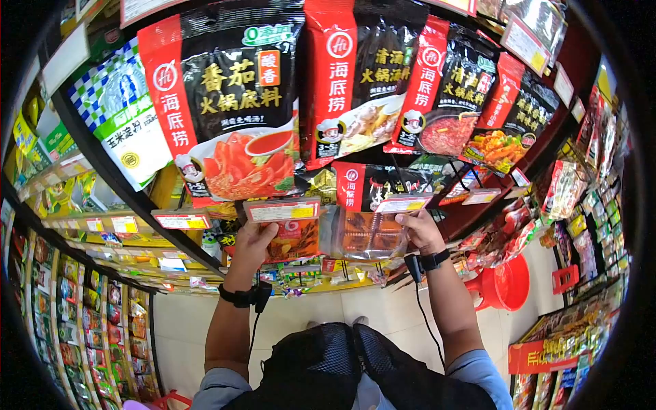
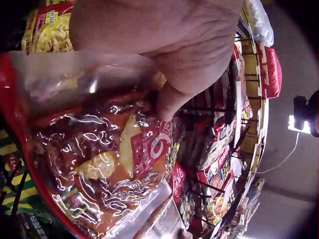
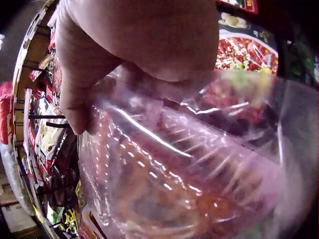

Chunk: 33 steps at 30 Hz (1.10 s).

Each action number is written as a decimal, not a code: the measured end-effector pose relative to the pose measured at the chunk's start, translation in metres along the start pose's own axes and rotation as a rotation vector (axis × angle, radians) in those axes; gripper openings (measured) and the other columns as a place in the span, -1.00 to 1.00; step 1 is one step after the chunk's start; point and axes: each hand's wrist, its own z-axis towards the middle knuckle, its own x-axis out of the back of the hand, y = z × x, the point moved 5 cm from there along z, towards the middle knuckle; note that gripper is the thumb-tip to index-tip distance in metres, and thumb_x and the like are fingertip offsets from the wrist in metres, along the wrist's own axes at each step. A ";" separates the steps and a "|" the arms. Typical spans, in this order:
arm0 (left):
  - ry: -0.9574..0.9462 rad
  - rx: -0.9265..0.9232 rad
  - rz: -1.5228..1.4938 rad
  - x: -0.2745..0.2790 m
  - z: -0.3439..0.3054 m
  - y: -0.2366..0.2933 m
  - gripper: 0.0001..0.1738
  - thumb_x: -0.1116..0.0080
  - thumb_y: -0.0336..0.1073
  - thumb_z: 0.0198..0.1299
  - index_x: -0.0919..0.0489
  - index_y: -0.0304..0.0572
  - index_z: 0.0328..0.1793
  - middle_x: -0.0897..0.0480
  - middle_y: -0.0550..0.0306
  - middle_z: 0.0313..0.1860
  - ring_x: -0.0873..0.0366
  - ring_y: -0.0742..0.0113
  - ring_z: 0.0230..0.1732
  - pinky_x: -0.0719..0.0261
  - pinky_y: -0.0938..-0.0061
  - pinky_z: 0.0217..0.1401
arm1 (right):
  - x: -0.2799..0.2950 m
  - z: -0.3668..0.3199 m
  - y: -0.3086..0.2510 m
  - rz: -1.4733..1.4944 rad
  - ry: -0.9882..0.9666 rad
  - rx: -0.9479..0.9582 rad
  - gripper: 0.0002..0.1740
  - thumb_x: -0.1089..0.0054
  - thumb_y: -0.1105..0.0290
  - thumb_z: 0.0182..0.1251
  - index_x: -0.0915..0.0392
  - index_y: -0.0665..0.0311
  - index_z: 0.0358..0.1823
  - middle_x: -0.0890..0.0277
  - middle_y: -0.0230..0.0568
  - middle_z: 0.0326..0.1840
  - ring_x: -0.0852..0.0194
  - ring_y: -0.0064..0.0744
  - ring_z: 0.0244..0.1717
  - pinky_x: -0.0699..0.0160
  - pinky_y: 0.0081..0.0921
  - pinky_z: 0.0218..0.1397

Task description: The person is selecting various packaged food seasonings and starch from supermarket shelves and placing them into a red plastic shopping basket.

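My left hand [image 1: 254, 247] grips the left edge of a red-edged, clear-fronted food packet [image 1: 295, 239] with its thumb on the front. In the left wrist view, dark reddish contents and a red label show through the glossy front of this packet [image 2: 99, 159]. My right hand [image 1: 421, 232] pinches the right side of a clear plastic food pack [image 1: 372, 236]. The right wrist view shows ridged, see-through plastic over orange-brown contents in this pack [image 3: 164, 184]. Both packs are side by side below the hanging hotpot seasoning bags [image 1: 232, 102]; price tags overlap their tops.
Price tags [image 1: 281, 210] stick out on hooks just above both hands. A white cornstarch bag [image 1: 126, 116] hangs at the left. Lower shelves run beneath the hands, and a red basket [image 1: 509, 280] is on the floor at the right.
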 end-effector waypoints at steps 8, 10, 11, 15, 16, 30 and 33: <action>-0.003 0.162 -0.016 -0.011 -0.026 0.031 -0.65 -0.16 -0.36 0.25 -0.51 -0.31 0.14 -0.57 0.17 0.08 -0.46 0.38 0.10 -0.35 0.45 0.23 | -0.002 -0.024 0.001 0.038 -0.029 0.011 -0.47 -0.41 0.42 0.03 -0.51 0.38 0.08 -0.58 -0.25 0.03 -0.53 -0.45 0.03 -0.42 -0.46 0.20; -0.006 0.250 -0.015 -0.012 -0.035 0.033 -0.66 -0.18 -0.36 0.24 -0.52 -0.32 0.12 -0.57 0.17 0.06 -0.47 0.39 0.07 -0.38 0.46 0.20 | -0.002 -0.027 0.004 0.058 -0.041 0.007 -0.48 -0.42 0.40 0.02 -0.52 0.38 0.06 -0.60 -0.25 0.01 -0.54 -0.46 0.01 -0.45 -0.48 0.16; 0.031 0.241 -0.027 -0.010 -0.038 0.032 -0.67 -0.18 -0.36 0.24 -0.53 -0.32 0.11 -0.58 0.17 0.04 -0.48 0.40 0.06 -0.38 0.46 0.19 | 0.000 -0.027 0.005 0.065 -0.029 0.016 -0.48 -0.42 0.40 0.02 -0.52 0.38 0.06 -0.60 -0.25 0.01 -0.54 -0.46 0.01 -0.45 -0.48 0.16; 0.062 0.219 -0.085 -0.002 -0.038 0.025 -0.68 -0.19 -0.38 0.23 -0.54 -0.31 0.10 -0.59 0.16 0.01 -0.48 0.39 0.05 -0.39 0.46 0.18 | 0.005 -0.023 0.006 0.044 -0.066 0.004 -0.53 -0.39 0.43 0.05 -0.54 0.38 0.03 -0.62 -0.25 -0.03 -0.56 -0.47 -0.03 -0.46 -0.50 0.14; 0.082 0.251 -0.073 0.004 -0.039 0.020 -0.67 -0.21 -0.38 0.22 -0.54 -0.30 0.10 -0.59 0.16 0.01 -0.47 0.39 0.05 -0.38 0.46 0.18 | 0.001 -0.022 0.005 0.051 -0.062 -0.027 -0.54 -0.38 0.45 0.06 -0.54 0.39 0.04 -0.61 -0.25 -0.02 -0.56 -0.47 -0.02 -0.46 -0.49 0.14; 0.144 0.228 0.072 0.006 -0.036 0.026 -0.66 -0.26 -0.29 0.21 -0.56 -0.29 0.05 -0.60 0.19 -0.06 -0.48 0.40 -0.03 -0.40 0.45 0.12 | -0.009 -0.021 0.021 0.063 -0.021 -0.023 -0.60 -0.36 0.49 0.10 -0.56 0.39 0.02 -0.61 -0.27 -0.03 -0.54 -0.50 -0.03 -0.46 -0.51 0.12; 0.136 0.205 0.064 0.006 -0.034 0.027 -0.65 -0.25 -0.27 0.22 -0.55 -0.34 0.05 -0.60 0.14 -0.05 -0.49 0.37 -0.02 -0.40 0.47 0.12 | -0.010 -0.020 0.024 0.081 -0.013 -0.054 -0.62 -0.37 0.48 0.10 -0.58 0.38 -0.02 -0.62 -0.29 -0.06 -0.54 -0.53 -0.06 -0.47 -0.52 0.09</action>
